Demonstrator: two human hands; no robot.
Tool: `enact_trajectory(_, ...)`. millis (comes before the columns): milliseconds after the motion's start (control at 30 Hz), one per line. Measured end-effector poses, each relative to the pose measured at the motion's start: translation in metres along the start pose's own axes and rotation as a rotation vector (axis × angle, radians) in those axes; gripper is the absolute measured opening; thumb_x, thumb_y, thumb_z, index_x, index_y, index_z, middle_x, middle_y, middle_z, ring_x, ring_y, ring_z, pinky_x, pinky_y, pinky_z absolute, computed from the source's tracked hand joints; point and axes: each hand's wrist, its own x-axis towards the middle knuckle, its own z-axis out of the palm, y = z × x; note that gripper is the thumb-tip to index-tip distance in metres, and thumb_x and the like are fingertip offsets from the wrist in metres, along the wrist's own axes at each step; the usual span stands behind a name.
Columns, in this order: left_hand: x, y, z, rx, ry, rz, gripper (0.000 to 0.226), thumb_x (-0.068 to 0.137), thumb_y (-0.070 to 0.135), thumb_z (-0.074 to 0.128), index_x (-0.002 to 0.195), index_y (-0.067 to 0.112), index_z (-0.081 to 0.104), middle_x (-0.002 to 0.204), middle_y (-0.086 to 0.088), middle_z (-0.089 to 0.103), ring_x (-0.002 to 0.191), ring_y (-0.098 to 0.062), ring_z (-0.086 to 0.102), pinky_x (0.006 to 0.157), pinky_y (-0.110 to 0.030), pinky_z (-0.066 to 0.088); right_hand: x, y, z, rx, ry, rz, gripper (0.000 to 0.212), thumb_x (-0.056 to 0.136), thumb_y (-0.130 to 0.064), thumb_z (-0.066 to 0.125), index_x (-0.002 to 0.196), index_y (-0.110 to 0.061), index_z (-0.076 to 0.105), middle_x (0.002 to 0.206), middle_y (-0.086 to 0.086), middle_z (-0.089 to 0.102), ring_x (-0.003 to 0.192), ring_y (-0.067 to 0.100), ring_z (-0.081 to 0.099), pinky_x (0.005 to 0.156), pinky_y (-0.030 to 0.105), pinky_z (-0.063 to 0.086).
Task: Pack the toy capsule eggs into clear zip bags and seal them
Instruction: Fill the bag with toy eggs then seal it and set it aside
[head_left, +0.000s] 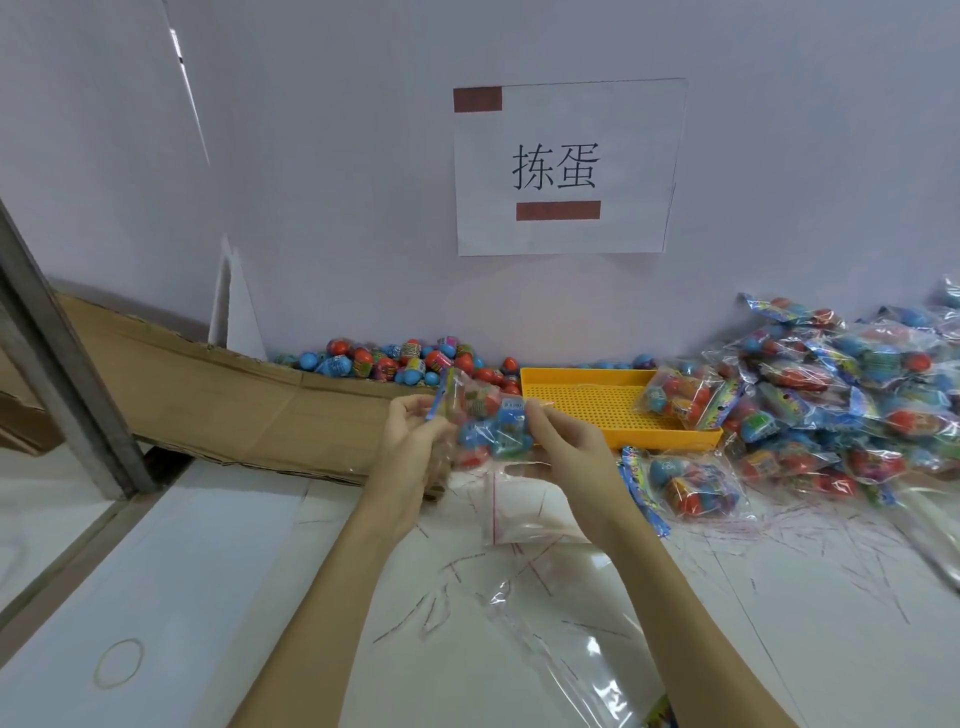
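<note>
A clear zip bag (485, 421) filled with several blue and red capsule eggs is held up above the table between both hands. My left hand (413, 434) pinches its left end near the colourful header strip. My right hand (563, 441) pinches the right end of the bag. Loose capsule eggs (400, 358) lie heaped against the wall behind. Empty clear zip bags (524, 506) lie flat on the table under the hands.
A yellow perforated tray (582, 402) holds one filled bag (685, 397). Many filled bags (857, 395) pile up at the right, and one (685, 486) lies in front of the tray. Flattened cardboard (234, 384) runs along the left. A paper sign (563, 166) hangs on the wall.
</note>
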Motion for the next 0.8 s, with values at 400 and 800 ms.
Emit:
enact_trajectory(400, -0.006, 0.002, 0.002, 0.281, 0.066, 0.278, 0.019, 0.091, 0.036, 0.075, 0.089, 0.018, 0.079, 0.085, 0.000, 0.079, 0.083, -0.015, 0.077, 0.072, -0.026, 0.062, -0.002, 0.004, 0.001, -0.256, 0.021, -0.065, 0.033, 0.090, -0.059, 0.059, 0.079, -0.038, 0.081, 0.084, 0.002, 0.077, 0.080, 0.016, 0.074, 0.065, 0.028, 0.062)
enact_trajectory(800, -0.012, 0.003, 0.007, 0.425, 0.253, 0.494, 0.022, 0.096, 0.037, 0.067, 0.094, 0.016, 0.072, 0.080, 0.004, 0.073, 0.077, -0.015, 0.071, 0.065, -0.031, 0.061, -0.002, 0.000, -0.001, -0.122, -0.065, -0.100, 0.026, 0.092, -0.039, 0.067, 0.096, -0.018, 0.082, 0.092, 0.003, 0.080, 0.091, 0.018, 0.075, 0.075, 0.028, 0.062)
